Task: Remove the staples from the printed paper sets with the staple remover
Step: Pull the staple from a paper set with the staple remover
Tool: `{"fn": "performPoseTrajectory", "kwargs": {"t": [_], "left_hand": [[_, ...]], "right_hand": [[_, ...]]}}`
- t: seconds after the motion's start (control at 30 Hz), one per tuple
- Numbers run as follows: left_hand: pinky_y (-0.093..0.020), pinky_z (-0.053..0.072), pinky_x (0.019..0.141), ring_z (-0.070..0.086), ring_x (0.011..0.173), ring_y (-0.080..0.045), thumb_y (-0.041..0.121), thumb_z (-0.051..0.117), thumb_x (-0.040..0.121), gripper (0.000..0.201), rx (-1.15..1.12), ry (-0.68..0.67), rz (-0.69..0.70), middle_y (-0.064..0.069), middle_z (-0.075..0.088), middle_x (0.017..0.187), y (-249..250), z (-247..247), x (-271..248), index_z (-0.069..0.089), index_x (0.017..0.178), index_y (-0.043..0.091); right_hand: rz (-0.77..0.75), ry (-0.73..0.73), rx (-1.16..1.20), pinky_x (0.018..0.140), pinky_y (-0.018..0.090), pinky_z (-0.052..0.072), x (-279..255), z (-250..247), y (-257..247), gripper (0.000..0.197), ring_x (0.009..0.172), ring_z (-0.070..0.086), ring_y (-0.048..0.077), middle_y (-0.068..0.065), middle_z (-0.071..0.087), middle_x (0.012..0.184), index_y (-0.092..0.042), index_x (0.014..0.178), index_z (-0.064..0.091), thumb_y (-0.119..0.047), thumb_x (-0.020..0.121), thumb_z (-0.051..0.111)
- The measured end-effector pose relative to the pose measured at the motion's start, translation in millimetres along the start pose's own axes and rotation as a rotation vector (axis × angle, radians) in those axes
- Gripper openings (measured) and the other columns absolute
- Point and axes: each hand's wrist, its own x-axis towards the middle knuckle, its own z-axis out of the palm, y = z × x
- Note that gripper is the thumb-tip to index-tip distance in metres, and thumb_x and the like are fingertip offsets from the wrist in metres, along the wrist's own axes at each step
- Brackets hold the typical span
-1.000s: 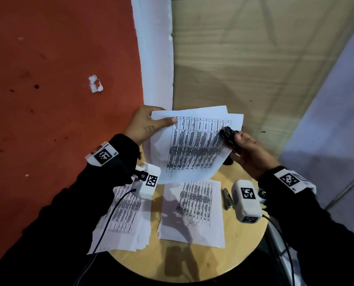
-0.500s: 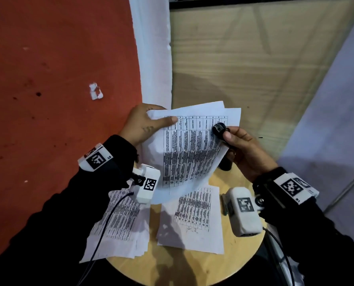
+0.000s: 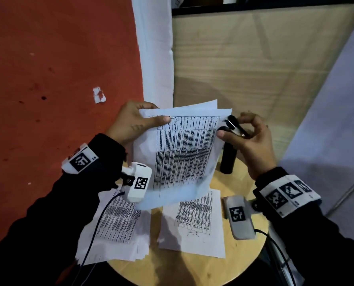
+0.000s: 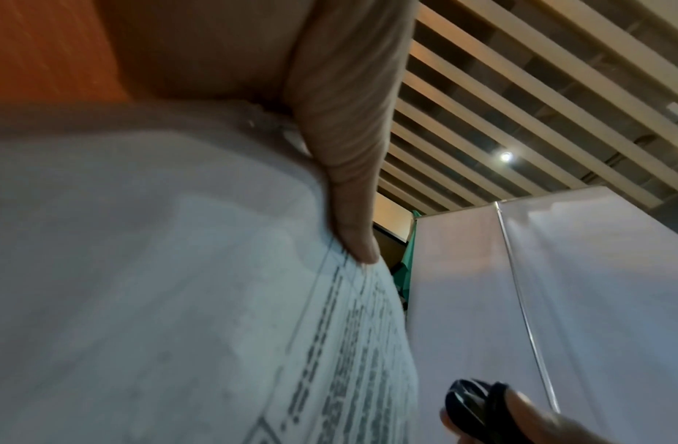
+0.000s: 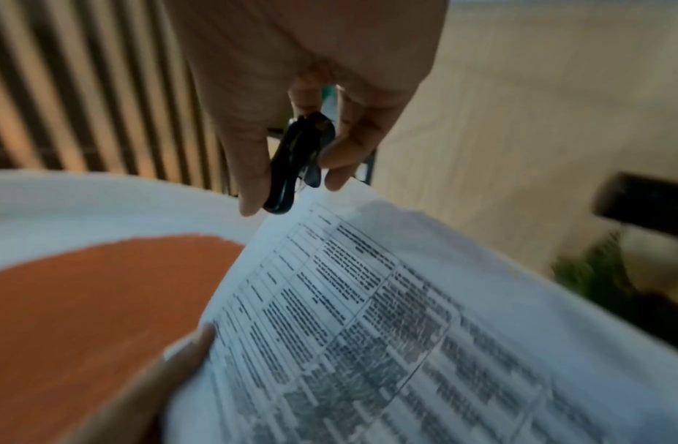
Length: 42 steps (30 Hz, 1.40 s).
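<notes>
My left hand [image 3: 134, 122] pinches the top left corner of a printed paper set [image 3: 184, 153], thumb on the front, and holds it up above the round wooden table [image 3: 192, 269]. In the left wrist view the thumb [image 4: 348, 180] presses on the sheet [image 4: 177, 300]. My right hand [image 3: 248, 137] grips the black staple remover [image 3: 234, 126] between thumb and fingers at the set's top right corner. The right wrist view shows the remover [image 5: 295, 162] just touching the paper's corner [image 5: 367, 300]. The staple itself is not visible.
Two more paper sets lie on the table, one at the left [image 3: 118, 230] and one in the middle [image 3: 194, 221]. A black cylinder [image 3: 227, 159] stands at the table's far edge under my right hand. Red floor [image 3: 48, 79] lies left, a wooden panel [image 3: 254, 69] behind.
My right hand with the staple remover has shifted right, from over the top of the page to its right corner. The held set has risen slightly and tilted.
</notes>
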Motion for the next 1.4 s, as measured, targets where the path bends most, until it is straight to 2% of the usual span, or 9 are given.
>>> {"fn": "performPoseTrajectory", "kwargs": {"t": [0.2,0.33,0.53,0.67,0.77,0.87,1.0,1.2,1.4], "left_hand": [[-0.017,0.044,0.057,0.057,0.059,-0.009,0.024,0.086,0.059,0.034,0.021,-0.091,0.064,-0.01,0.068,0.069,7.0,-3.0,-5.7,0.069,0.074,-0.001],[-0.013,0.041,0.051,0.054,0.052,-0.002,0.019,0.081,0.056,0.022,0.046,-0.06,0.119,0.009,0.065,0.056,11.4,-5.0,-8.2,0.066,0.065,0.007],[-0.01,0.041,0.051,0.053,0.052,0.006,0.009,0.08,0.059,0.016,0.12,-0.12,0.102,0.014,0.065,0.056,5.9,-28.8,-11.4,0.068,0.06,0.02],[-0.008,0.025,0.044,0.035,0.042,0.005,0.005,0.069,0.078,0.034,0.185,-0.184,0.137,0.019,0.04,0.042,4.7,-33.8,-17.1,0.062,0.049,0.021],[-0.003,0.034,0.048,0.049,0.046,0.011,-0.001,0.064,0.084,0.037,0.22,-0.186,0.108,0.024,0.052,0.045,4.3,-31.5,-18.3,0.064,0.056,0.023],[-0.008,0.04,0.057,0.059,0.063,0.008,0.027,0.079,0.071,0.013,0.396,-0.197,0.164,0.021,0.066,0.064,12.1,-28.5,-15.4,0.068,0.065,0.029],[-0.024,0.039,0.058,0.059,0.062,-0.004,0.057,0.068,0.063,0.041,0.728,-0.242,0.265,0.006,0.066,0.065,28.8,-11.5,-7.0,0.071,0.08,0.02],[-0.027,0.029,0.051,0.043,0.048,-0.015,0.048,0.066,0.069,0.033,0.696,-0.231,0.27,-0.006,0.054,0.051,36.2,0.3,3.5,0.07,0.072,0.015],[-0.017,0.043,0.059,0.056,0.061,-0.002,0.018,0.085,0.063,0.027,0.409,-0.255,0.145,0.004,0.07,0.063,28.0,-1.1,1.5,0.074,0.084,0.006]], "right_hand": [[-0.402,-0.56,-0.688,0.084,0.015,0.045,10.8,26.3,-32.1,0.047,0.097,0.054,-0.001,0.004,0.04,0.137,-0.016,0.085,0.059,-0.025,0.052,0.091],[-0.366,-0.744,-0.903,0.081,0.037,0.046,21.7,40.1,-45.6,0.046,0.092,0.055,0.018,0.002,0.057,0.102,-0.013,0.086,0.063,-0.029,0.052,0.09],[-0.339,-0.711,-0.971,0.074,0.039,0.047,27.4,30.4,-61.3,0.047,0.079,0.054,0.018,0.0,0.057,0.087,-0.012,0.086,0.067,-0.034,0.05,0.089],[-0.302,-0.704,-0.944,0.074,0.042,0.047,25.7,27.1,-65.4,0.047,0.076,0.055,0.02,0.001,0.057,0.085,-0.015,0.082,0.065,-0.033,0.047,0.089],[-0.281,-0.689,-0.934,0.074,0.041,0.047,23.6,29.4,-64.7,0.045,0.074,0.053,0.016,-0.003,0.055,0.082,-0.015,0.081,0.064,-0.032,0.048,0.09],[-0.277,-0.712,-0.922,0.074,0.041,0.048,19.2,34.1,-65.2,0.044,0.076,0.055,0.017,-0.002,0.056,0.083,-0.015,0.081,0.065,-0.034,0.049,0.089],[-0.325,-0.772,-0.869,0.074,0.043,0.048,13.7,44.0,-66.3,0.047,0.079,0.057,0.019,0.002,0.06,0.086,-0.009,0.085,0.068,-0.032,0.05,0.09],[-0.371,-0.695,-0.748,0.08,0.018,0.044,16.9,32.1,-59.4,0.051,0.093,0.053,0.019,0.006,0.051,0.103,-0.007,0.089,0.068,-0.026,0.049,0.091],[-0.401,-0.616,-0.868,0.074,0.031,0.045,16.2,26.9,-54.9,0.051,0.082,0.054,0.018,0.0,0.053,0.092,-0.009,0.093,0.069,-0.029,0.051,0.09]]}}
